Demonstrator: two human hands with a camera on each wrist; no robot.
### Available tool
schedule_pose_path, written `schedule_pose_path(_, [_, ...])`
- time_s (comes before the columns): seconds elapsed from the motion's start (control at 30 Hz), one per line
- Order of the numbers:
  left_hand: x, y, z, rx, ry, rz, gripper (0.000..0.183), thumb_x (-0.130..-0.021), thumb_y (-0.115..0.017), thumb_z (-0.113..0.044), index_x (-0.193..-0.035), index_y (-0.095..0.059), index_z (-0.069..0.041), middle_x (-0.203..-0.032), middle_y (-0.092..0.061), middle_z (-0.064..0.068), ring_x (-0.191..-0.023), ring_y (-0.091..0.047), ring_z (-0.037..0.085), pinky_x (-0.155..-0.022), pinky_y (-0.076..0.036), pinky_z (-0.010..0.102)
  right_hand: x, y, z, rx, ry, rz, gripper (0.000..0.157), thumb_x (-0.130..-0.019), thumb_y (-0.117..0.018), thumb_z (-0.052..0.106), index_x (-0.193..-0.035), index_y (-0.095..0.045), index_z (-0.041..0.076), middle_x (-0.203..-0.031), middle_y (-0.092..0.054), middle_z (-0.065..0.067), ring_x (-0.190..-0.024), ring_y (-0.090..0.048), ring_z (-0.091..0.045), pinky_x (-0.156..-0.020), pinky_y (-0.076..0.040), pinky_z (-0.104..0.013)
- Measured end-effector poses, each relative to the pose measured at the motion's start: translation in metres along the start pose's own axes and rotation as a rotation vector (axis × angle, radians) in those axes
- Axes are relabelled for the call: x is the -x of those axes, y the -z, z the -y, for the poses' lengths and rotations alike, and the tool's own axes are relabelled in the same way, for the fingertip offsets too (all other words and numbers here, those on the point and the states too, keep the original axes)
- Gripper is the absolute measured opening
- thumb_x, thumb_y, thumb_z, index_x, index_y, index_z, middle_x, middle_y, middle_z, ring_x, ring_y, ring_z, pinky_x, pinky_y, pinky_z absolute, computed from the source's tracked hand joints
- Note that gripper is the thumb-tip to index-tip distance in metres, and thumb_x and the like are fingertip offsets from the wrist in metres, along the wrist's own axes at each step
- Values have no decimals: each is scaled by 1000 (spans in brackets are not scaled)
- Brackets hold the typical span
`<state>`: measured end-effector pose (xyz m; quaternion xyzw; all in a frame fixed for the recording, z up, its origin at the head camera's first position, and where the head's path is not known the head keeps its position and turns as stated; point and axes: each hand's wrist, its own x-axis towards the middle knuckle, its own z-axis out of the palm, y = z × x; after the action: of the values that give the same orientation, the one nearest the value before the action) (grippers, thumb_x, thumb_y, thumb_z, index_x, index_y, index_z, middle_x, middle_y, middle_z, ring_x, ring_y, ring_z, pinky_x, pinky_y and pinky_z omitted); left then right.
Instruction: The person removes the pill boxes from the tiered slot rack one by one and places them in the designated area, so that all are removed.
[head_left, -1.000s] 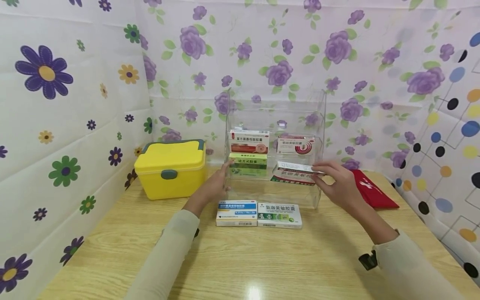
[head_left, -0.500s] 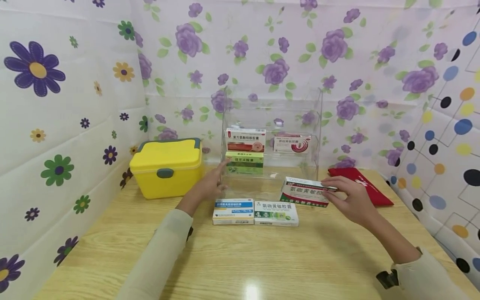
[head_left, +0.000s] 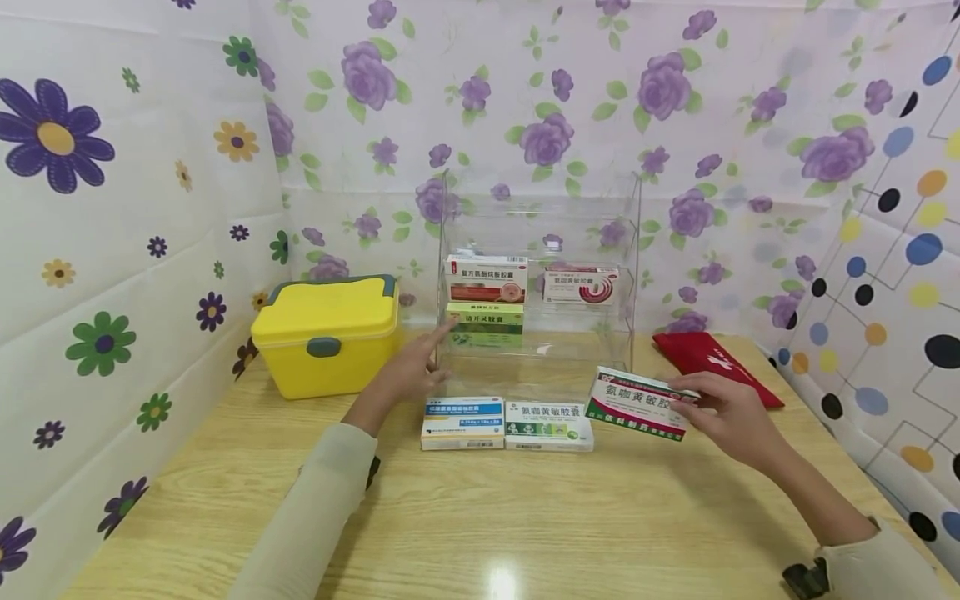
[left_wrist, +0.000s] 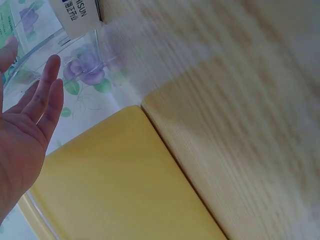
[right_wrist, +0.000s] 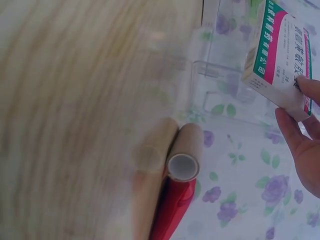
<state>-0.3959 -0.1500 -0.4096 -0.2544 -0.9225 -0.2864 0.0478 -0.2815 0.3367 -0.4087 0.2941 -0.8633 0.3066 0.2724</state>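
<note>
My right hand (head_left: 735, 412) pinches a white medicine box (head_left: 636, 404) with red and green bands by its right end. It hangs in front of the clear acrylic rack (head_left: 634, 275), tilted, with its printed face toward me. The right wrist view shows the thumb and fingers on the same box (right_wrist: 285, 55). My left hand (head_left: 412, 367) is at the rack's left side, its index finger reaching the left end of a green medicine box (head_left: 487, 327) on the lower shelf. In the left wrist view the left hand (left_wrist: 30, 125) has loosely extended fingers beside the clear rack wall.
A white-and-red box (head_left: 487, 279) and another red-marked box (head_left: 581, 286) sit on a higher shelf. On the table before the rack lie a blue-and-white box (head_left: 462, 423) and a white-and-green box (head_left: 549, 427). A yellow case (head_left: 330, 333) stands left, a red pouch (head_left: 712, 362) right.
My right hand has drawn the red-and-green-banded box off the rack's lower shelf, forward and to the right. The left hand stays at the rack's left side. The head view has shifted slightly.
</note>
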Motion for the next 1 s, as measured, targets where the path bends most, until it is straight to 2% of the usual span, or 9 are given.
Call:
schedule_pose_path(0.23, [0, -1, 2, 47, 17, -1, 87, -93, -72, -28, -152, -13, -55, -149, -43, 15, -82, -65, 16, -73, -56, 34, 9, 3, -10, 44, -92, 21, 33, -76, -83, -2, -105, -74, 11, -100, -72, 1, -76, -58, -6, -67, -51, -14])
schedule_pose_path(0.33, [-1, -4, 3, 63, 22, -18, 84, -93, -71, -30, -153, -17, -53, -148, -45, 16, -79, -65, 16, -74, -56, 34, 12, 4, -13, 47, -153, 63, 29, -80, -81, 4, -107, -73, 12, -100, -72, 0, -76, -55, -7, -66, -50, -14])
schedule_pose_path(0.5, [-3, -9, 3, 94, 19, -45, 85, -91, -74, -26, -153, -21, -48, -147, -46, 17, -77, -64, 17, -75, -56, 35, 14, 8, -18, 34, -266, 163, 25, -87, -78, 16, -111, -73, 13, -103, -71, -2, -80, -59, -9, -70, -53, -17])
schedule_pose_path(0.67, [-3, -11, 4, 106, 48, -51, 87, -88, -76, -22, -152, -23, -47, -147, -46, 15, -85, -65, 21, -80, -56, 38, 14, 7, -26, -17, -276, 242, 23, -88, -77, 17, -111, -74, 11, -103, -71, -3, -82, -60, -10, -71, -54, -20])
schedule_pose_path(0.73, [-3, -11, 3, 111, 52, -59, 88, -88, -77, -20, -153, -24, -45, -149, -45, 13, -97, -64, 25, -84, -55, 41, 13, 6, -29, -24, -267, 268, 23, -88, -76, 16, -111, -74, 10, -103, -72, -3, -83, -61, -10, -72, -54, -22])
schedule_pose_path(0.87, [-5, -10, -1, 112, 30, -64, 89, -87, -77, -15, -153, -24, -40, -151, -42, 13, -111, -59, 33, -90, -52, 46, 11, 5, -35, -17, -282, 305, 22, -88, -76, 15, -110, -74, 9, -104, -72, -4, -87, -65, -12, -72, -55, -24])
schedule_pose_path(1.0, [-6, -9, -4, 109, 20, -58, 89, -88, -76, -13, -154, -22, -37, -154, -36, 11, -108, -58, 36, -91, -51, 47, 9, 5, -39, -65, -304, 348, 22, -90, -73, 13, -112, -73, 7, -110, -71, -10, -93, -68, -24, -73, -55, -24])
